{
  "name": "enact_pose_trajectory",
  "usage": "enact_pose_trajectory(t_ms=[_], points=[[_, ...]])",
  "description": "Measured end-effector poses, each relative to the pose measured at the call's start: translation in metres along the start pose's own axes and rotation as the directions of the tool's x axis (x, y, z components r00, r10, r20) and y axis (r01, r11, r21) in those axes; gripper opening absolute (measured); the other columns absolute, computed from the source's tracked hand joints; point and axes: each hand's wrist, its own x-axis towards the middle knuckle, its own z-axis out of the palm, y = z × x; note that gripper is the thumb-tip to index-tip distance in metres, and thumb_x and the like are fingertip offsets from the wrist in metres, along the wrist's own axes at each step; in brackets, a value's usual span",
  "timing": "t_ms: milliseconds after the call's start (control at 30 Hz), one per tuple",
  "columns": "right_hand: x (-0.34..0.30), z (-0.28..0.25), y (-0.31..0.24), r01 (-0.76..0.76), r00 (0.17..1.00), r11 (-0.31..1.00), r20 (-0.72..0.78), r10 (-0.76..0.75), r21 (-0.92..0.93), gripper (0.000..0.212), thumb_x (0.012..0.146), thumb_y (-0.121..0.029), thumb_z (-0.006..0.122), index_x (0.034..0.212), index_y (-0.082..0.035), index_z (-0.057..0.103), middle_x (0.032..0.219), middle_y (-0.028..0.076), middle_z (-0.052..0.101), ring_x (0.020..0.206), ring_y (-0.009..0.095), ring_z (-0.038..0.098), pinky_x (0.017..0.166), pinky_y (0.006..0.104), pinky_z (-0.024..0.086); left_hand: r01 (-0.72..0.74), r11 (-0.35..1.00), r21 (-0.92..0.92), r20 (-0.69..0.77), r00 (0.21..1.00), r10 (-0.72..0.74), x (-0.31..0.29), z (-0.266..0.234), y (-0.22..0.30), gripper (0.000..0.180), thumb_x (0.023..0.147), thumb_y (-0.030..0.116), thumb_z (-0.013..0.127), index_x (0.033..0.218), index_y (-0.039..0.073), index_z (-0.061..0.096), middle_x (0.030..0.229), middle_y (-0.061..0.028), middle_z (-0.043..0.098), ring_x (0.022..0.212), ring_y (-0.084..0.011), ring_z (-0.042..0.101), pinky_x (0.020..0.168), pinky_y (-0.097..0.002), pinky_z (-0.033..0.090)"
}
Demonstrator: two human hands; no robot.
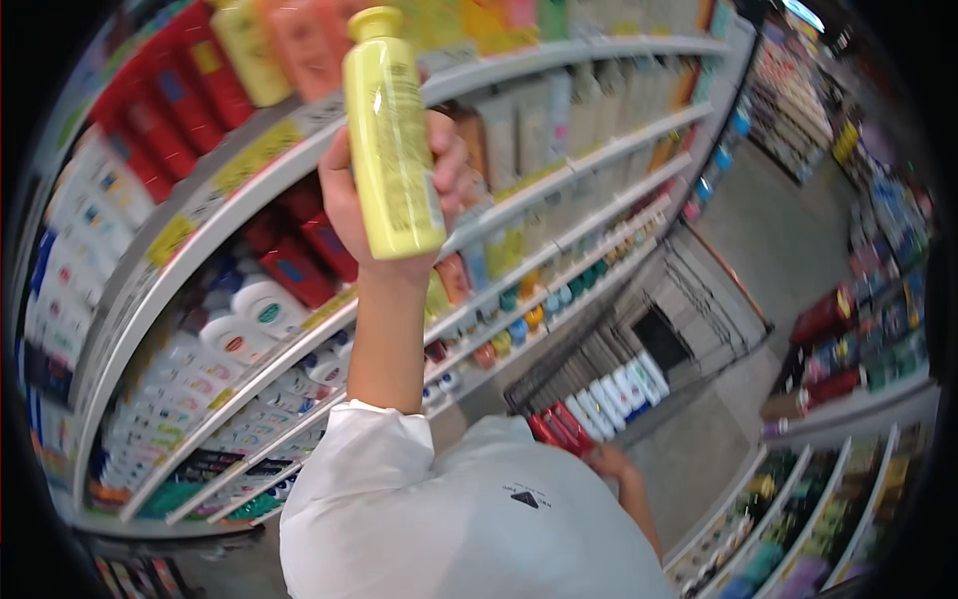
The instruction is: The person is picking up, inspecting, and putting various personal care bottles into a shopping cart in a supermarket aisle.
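Curling the fingers (452, 165) of the left hand (349, 210) closed round a yellow bottle (391, 140), pressing from the right side, with the thumb (336, 158) opposing on the left. Holding the yellow bottle up before the shelves (599, 51), cap (376, 24) upward, tilting slightly, well apart from the cart (699, 290). Reaching low with the right hand (611, 464), just beside red bottles (561, 427); being unable to tell whether gripping anything there. Counting as done, judging by the load, the red bottles and a row of white bottles (624, 389) in the cart; counting as unsettled the yellow bottle, sitting neither on the shelves nor in the cart
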Motion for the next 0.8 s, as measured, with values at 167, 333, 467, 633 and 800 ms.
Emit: enact_pose_trajectory(t_ms=[167, 333, 467, 633, 800], points=[[-0.101, -0.082, -0.181, 0.403, 0.872, 0.904, -0.361, -0.331, 0.144, 0.022, 0.100, -0.022, 0.064, 0.109, -0.003, 0.070, 0.073, 0.003, 0.066, 0.065, 0.008, 0.060, 0.059, 0.0277, 0.049, 0.487, 0.770, -0.412, 0.094, 0.864, -0.495, -0.029, -0.070, -0.129, 0.093, 0.094, 0.062, 0.055, 0.157, 0.000, 0.024, 0.097, -0.0119, 0.046, 0.071, -0.0211, 0.046, 0.057, -0.0332, 0.044], [-0.153, -0.131, -0.252, 0.512, 0.789, 0.844, -0.476, -0.389, 0.159, 0.016, 0.095, -0.018, 0.068, 0.103, -0.004, 0.070, 0.068, 0.005, 0.064, 0.059, 0.011, 0.059, 0.056, 0.0276, 0.046, 0.634, 0.575, -0.517, -0.085, 0.631, -0.771, -0.071, -0.097, -0.229, 0.087, 0.095, 0.064, 0.048, 0.152, 0.000, 0.035, 0.086, -0.0062, 0.045, 0.075, -0.0194, 0.045, 0.062, -0.0332, 0.041], [-0.128, -0.145, -0.241, 0.475, 0.774, 0.873, -0.525, -0.354, 0.110, 0.014, 0.094, -0.016, 0.069, 0.099, -0.003, 0.069, 0.067, 0.005, 0.063, 0.056, 0.012, 0.058, 0.055, 0.0278, 0.044, 0.736, 0.405, -0.542, -0.084, 0.432, -0.898, -0.099, -0.119, -0.282, 0.081, 0.096, 0.064, 0.044, 0.147, 0.001, 0.044, 0.080, -0.0055, 0.049, 0.076, -0.0199, 0.050, 0.063, -0.0330, 0.043], [-0.065, -0.116, -0.198, 0.545, 0.706, 0.685, -0.705, -0.066, 0.482, 0.022, 0.097, -0.023, 0.068, 0.100, -0.002, 0.068, 0.074, 0.004, 0.065, 0.063, 0.012, 0.062, 0.056, 0.0281, 0.049, 0.944, 0.185, -0.273, -0.240, 0.119, -0.963, -0.124, -0.149, -0.311, 0.064, 0.103, 0.053, 0.039, 0.142, 0.004, 0.049, 0.087, -0.0067, 0.061, 0.085, -0.0205, 0.063, 0.061, -0.0327, 0.052], [0.025, -0.080, -0.161, 0.283, 0.840, 0.348, -0.406, 0.359, 0.894, 0.056, 0.097, -0.027, 0.070, 0.140, -0.003, 0.042, 0.115, 0.012, 0.064, 0.091, 0.016, 0.068, 0.066, 0.0281, 0.055, 0.723, 0.081, 0.686, -0.311, 0.392, -0.866, -0.178, -0.222, -0.345, 0.050, 0.109, 0.033, 0.034, 0.149, 0.005, 0.044, 0.106, -0.0145, 0.061, 0.097, -0.0270, 0.063, 0.081, -0.0368, 0.053]])
